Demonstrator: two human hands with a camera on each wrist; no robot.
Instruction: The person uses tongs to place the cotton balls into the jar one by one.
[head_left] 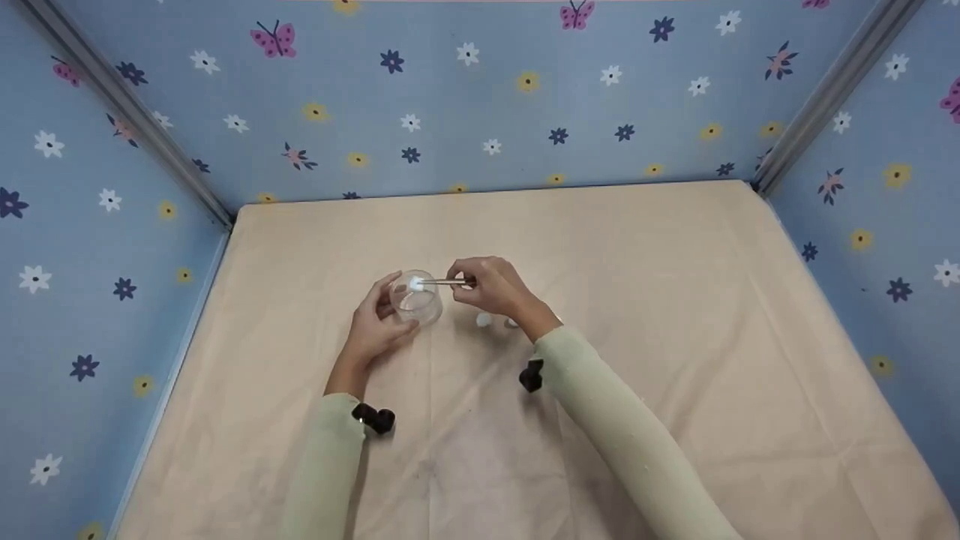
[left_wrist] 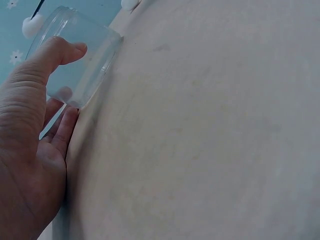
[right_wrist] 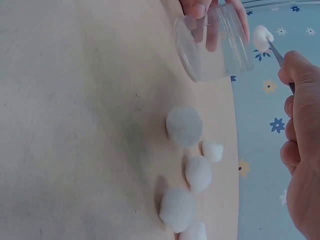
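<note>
My left hand [head_left: 373, 322] grips a clear plastic jar [head_left: 418, 306] by its side, thumb on the near wall and fingers round the far one. The jar stands on the cloth, and its mouth is uncovered. My right hand [head_left: 491, 285] pinches metal tweezers [head_left: 442, 282]. A white cotton ball [right_wrist: 263, 38] is caught in the tweezers' tips, just above the jar's mouth and apart from it in the right wrist view. Several more cotton balls [right_wrist: 178, 209] lie on the cloth beside the jar, mostly hidden under my right hand in the head view.
A beige cloth [head_left: 675, 300] with light creases covers the table. Blue panels [head_left: 442, 90] printed with flowers and butterflies stand at the back and both sides, joined by grey posts [head_left: 832, 94]. Small black devices [head_left: 375, 418] are fixed at both sleeve cuffs.
</note>
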